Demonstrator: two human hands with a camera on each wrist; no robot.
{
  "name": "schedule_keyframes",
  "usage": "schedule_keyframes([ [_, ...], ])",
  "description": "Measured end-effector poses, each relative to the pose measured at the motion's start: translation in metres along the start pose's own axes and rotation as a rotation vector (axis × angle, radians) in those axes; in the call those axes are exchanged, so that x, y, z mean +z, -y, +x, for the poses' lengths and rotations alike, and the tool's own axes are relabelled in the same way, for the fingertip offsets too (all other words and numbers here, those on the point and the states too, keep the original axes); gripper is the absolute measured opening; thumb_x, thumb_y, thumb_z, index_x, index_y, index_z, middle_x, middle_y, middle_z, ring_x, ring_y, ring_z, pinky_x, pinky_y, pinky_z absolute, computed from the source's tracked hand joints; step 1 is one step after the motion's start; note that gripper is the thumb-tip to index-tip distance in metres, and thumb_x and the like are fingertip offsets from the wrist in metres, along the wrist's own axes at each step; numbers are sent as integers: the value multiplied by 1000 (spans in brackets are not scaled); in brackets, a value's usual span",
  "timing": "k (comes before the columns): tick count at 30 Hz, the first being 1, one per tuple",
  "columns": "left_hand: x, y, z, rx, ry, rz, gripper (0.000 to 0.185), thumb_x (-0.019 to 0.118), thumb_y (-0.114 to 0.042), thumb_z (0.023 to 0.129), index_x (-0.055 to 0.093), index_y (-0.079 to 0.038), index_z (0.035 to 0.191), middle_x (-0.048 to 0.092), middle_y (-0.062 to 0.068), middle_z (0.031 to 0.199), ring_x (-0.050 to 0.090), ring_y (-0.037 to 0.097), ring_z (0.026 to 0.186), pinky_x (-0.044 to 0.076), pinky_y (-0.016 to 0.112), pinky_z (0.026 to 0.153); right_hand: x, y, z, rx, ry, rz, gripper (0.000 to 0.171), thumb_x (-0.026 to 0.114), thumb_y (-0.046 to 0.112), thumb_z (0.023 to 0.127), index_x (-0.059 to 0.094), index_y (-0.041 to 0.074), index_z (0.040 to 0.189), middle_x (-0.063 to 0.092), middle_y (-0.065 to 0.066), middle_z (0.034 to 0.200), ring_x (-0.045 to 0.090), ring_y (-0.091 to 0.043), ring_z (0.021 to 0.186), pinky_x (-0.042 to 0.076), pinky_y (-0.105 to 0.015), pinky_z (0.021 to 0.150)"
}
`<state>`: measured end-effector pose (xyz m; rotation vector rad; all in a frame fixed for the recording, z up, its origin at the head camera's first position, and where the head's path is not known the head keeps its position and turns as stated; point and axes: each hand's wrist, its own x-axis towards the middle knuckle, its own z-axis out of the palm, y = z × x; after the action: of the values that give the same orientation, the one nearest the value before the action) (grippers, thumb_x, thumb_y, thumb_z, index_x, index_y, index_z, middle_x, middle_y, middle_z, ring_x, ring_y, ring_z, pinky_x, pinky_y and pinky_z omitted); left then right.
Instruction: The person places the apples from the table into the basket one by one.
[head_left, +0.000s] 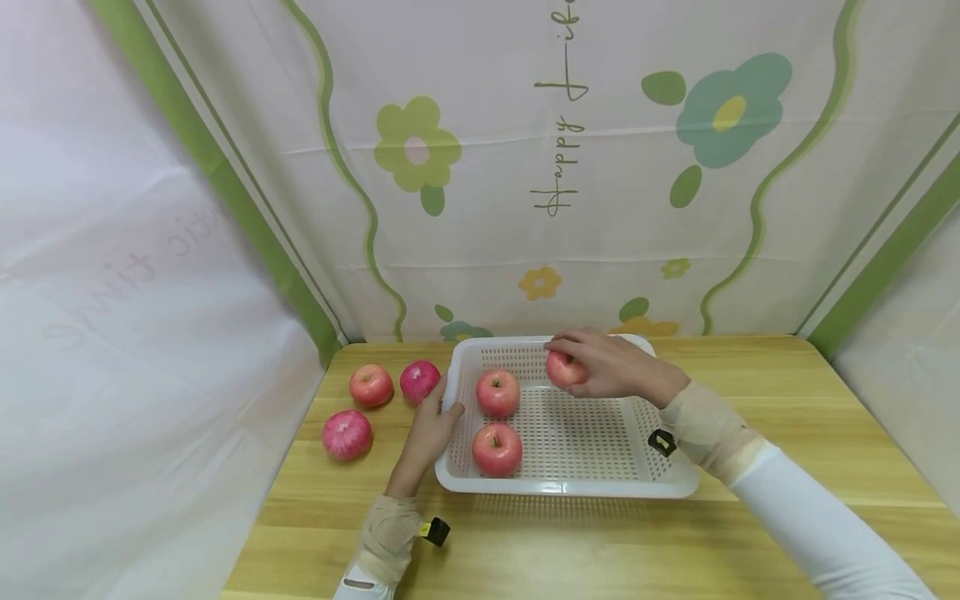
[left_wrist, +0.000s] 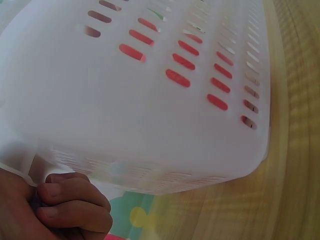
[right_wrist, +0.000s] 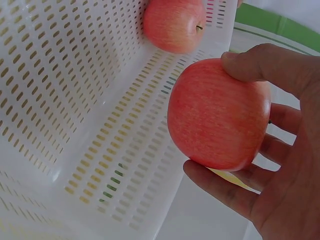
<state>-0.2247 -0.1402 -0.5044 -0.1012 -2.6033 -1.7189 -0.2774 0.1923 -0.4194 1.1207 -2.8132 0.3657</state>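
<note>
A white perforated basket (head_left: 570,487) stands on a wooden table (head_left: 570,550). Two red apples lie inside it, one (head_left: 498,392) behind the other (head_left: 497,448). My right hand (head_left: 573,360) grips a third apple (head_left: 562,369) over the basket's far side. In the right wrist view that apple (right_wrist: 217,112) sits between my thumb and fingers (right_wrist: 225,190), just above the basket wall (right_wrist: 75,100), with another apple (right_wrist: 172,22) beyond. My left hand (head_left: 441,410) holds the basket's left rim. Its curled fingers (left_wrist: 70,207) show under the basket (left_wrist: 165,115) in the left wrist view.
Three more red apples lie on the table left of the basket: one (head_left: 371,385), a darker one (head_left: 419,380) beside my left hand, and one nearer (head_left: 347,434). A flowered cloth backdrop (head_left: 525,167) closes the back and sides.
</note>
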Motion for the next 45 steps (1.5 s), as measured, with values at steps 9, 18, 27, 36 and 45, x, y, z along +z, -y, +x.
schedule_keyframes([
  [9, 0, 0, -1, -2, 5, -16, 70, 57, -13, 102, 34, -13, 168, 63, 31, 143, 75, 39, 106, 67, 49, 80, 6, 2, 3, -9, 5, 14, 66, 79, 35, 85, 64, 15, 146, 60, -8, 150, 60, -31, 133, 59, -49, 91],
  [18, 0, 1, 0, 0, 4, -17, 69, 57, -12, 102, 34, -14, 168, 62, 31, 145, 74, 41, 108, 67, 50, 81, 10, 3, 7, -11, 21, 26, 69, 80, 34, 84, 62, 14, 148, 59, -9, 151, 59, -32, 135, 59, -51, 94],
  [27, -1, 2, 0, -9, 3, -16, 70, 57, -12, 103, 34, -14, 168, 62, 32, 144, 75, 41, 107, 67, 49, 80, 15, 4, 13, -19, 39, 34, 67, 80, 32, 84, 62, 13, 146, 58, -11, 151, 58, -32, 135, 58, -51, 95],
  [36, -1, 0, -1, -4, 0, 1, 70, 58, -13, 102, 34, -14, 168, 62, 31, 145, 74, 38, 106, 67, 48, 81, 24, 5, 16, -13, 49, 54, 69, 84, 35, 84, 64, 12, 146, 58, -10, 147, 58, -30, 132, 58, -50, 95],
  [45, 0, 1, -1, -6, 2, -6, 70, 57, -13, 102, 34, -14, 168, 61, 30, 147, 74, 39, 108, 66, 49, 83, 32, 4, 19, -34, 50, 55, 66, 83, 33, 85, 65, 10, 144, 59, -12, 146, 58, -32, 132, 57, -52, 100],
])
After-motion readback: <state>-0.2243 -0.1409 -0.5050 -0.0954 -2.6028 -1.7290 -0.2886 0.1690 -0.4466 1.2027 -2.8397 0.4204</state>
